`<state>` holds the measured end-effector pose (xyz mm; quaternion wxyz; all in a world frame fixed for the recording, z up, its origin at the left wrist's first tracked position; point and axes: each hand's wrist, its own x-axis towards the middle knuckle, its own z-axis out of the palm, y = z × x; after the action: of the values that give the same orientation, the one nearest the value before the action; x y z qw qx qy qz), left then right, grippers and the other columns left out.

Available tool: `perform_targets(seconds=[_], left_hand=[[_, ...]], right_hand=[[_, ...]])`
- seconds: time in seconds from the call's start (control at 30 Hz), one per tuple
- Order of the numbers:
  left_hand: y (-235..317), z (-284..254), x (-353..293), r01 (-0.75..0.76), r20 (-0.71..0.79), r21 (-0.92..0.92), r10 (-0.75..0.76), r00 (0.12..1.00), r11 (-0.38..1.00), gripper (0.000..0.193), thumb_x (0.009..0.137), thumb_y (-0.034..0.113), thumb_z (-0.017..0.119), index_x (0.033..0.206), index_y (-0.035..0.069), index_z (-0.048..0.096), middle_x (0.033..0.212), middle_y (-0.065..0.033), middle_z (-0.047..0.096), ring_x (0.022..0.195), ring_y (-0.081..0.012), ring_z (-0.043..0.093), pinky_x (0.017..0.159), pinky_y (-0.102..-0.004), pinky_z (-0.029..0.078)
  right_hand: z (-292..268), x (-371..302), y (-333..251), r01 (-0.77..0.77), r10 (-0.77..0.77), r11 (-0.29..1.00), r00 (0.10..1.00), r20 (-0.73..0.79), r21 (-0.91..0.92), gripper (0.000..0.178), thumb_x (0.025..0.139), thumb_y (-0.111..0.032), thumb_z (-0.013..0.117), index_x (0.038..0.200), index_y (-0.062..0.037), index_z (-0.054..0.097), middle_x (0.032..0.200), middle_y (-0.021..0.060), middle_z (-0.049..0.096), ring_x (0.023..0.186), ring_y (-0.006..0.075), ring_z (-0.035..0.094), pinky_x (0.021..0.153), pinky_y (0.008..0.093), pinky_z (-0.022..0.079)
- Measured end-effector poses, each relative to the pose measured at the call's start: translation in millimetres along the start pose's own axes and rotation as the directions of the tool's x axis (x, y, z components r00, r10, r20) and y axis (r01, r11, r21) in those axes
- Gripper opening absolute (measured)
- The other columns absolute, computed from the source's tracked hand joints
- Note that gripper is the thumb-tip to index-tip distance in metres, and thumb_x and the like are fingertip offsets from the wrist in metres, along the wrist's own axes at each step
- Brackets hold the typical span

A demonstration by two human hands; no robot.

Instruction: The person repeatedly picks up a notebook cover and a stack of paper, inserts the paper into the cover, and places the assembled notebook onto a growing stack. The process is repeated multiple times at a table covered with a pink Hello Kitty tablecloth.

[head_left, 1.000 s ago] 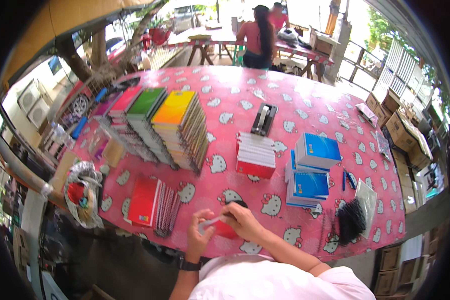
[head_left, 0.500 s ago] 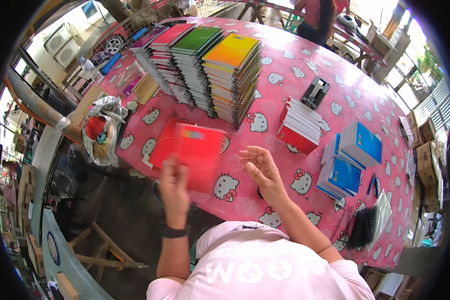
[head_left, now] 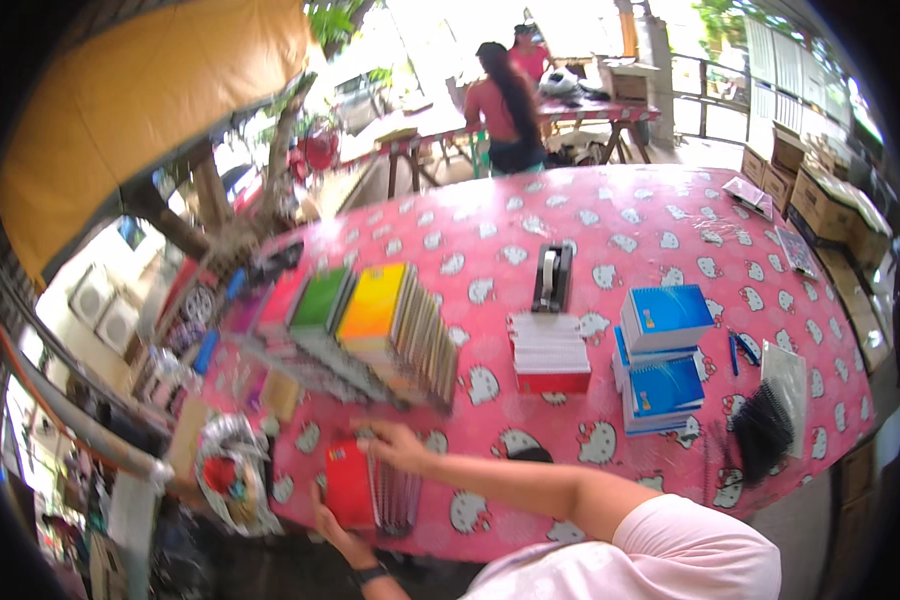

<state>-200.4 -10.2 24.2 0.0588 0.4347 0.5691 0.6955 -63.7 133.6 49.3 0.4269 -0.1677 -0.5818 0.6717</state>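
Observation:
A small stack of red spiral notebooks (head_left: 348, 487) sits at the table's near left edge, its coils facing right. My left hand (head_left: 338, 528) grips the stack's left side, the fingers partly hidden beneath it. Across the far end reaches my right hand (head_left: 398, 446), fingers stretched out and touching the top edge near the coils. Just beyond stand tall piles of spiral notebooks, with a yellow one (head_left: 375, 305), a green one (head_left: 320, 300) and a pink-red one (head_left: 278, 300) on top. The picture is somewhat blurred around the hands.
On the pink patterned table (head_left: 530, 215) are a tape dispenser (head_left: 552, 278), a row of unbound red-covered pads (head_left: 552, 355), blue pads (head_left: 667, 312), black binding coils (head_left: 763, 430) and a pen (head_left: 734, 355). A plastic bag (head_left: 232, 470) lies left. People (head_left: 505, 110) are at a far table.
The red notebook that my left hand held raised is now down on the stack. My right hand has moved left onto the stack's far end. The view has tilted up and shifted.

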Motion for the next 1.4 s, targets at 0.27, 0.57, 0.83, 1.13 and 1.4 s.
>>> perform_targets(seconds=[0.27,0.57,0.83,1.13,1.4], left_hand=[[-18.8,16.8,10.6,0.063,-0.159,0.214,-0.029,0.987,0.975,0.053,0.101,0.035,0.029,0.099,-0.008,0.060,0.096,-0.0167,0.064,0.084,-0.0276,0.062,0.075,-0.0393,0.052],[1.1,12.5,14.3,0.100,0.022,0.245,-0.108,0.994,0.964,0.050,0.096,0.034,0.042,0.117,-0.010,0.055,0.118,-0.0195,0.058,0.107,-0.0264,0.056,0.093,-0.0387,0.044],[50.2,-2.6,11.9,0.123,-0.417,-0.072,-0.142,0.898,0.990,0.035,0.094,0.020,0.047,0.115,-0.007,0.055,0.118,-0.0144,0.056,0.110,-0.0243,0.053,0.098,-0.0361,0.039],[116.3,86.2,-36.4,-0.271,0.154,-0.008,0.269,0.951,0.962,0.016,0.083,0.007,0.059,0.097,0.000,0.059,0.103,-0.0140,0.059,0.097,-0.0234,0.055,0.088,-0.0372,0.042],[51.4,175.3,-129.7,-0.638,0.933,-0.055,0.266,0.240,0.768,0.051,0.076,0.024,0.069,0.124,0.014,0.056,0.133,-0.0123,0.049,0.124,-0.0323,0.042,0.100,-0.0462,0.035]], right_hand=[[12.6,2.2,14.6,0.007,-0.055,0.967,0.982,-0.183,-0.253,0.030,0.094,-0.024,0.054,0.109,0.0000,0.063,0.100,0.0140,0.068,0.089,0.0197,0.065,0.079,0.0321,0.049],[0.1,-11.5,6.6,0.153,-0.209,0.940,0.965,-0.158,-0.306,0.034,0.094,-0.023,0.049,0.120,-0.0007,0.054,0.113,0.0182,0.062,0.113,0.0366,0.053,0.093,0.0408,0.043],[-151.8,-126.4,-42.2,0.122,-0.404,0.445,0.911,-0.078,-0.887,0.020,0.070,-0.002,0.064,0.090,-0.0065,0.064,0.088,0.0093,0.064,0.086,0.0306,0.057,0.078,0.0394,0.047],[-262.2,-143.2,-61.0,-0.242,-0.517,0.031,0.827,-0.223,-0.970,0.015,0.072,-0.008,0.070,0.085,-0.0073,0.064,0.087,0.0077,0.065,0.090,0.0279,0.059,0.080,0.0386,0.047],[-209.8,-149.3,-99.8,-0.143,-0.605,0.390,0.705,-0.371,-0.910,0.010,0.076,-0.006,0.067,0.083,-0.0020,0.061,0.082,0.0145,0.064,0.079,0.0333,0.062,0.068,0.0410,0.049]])
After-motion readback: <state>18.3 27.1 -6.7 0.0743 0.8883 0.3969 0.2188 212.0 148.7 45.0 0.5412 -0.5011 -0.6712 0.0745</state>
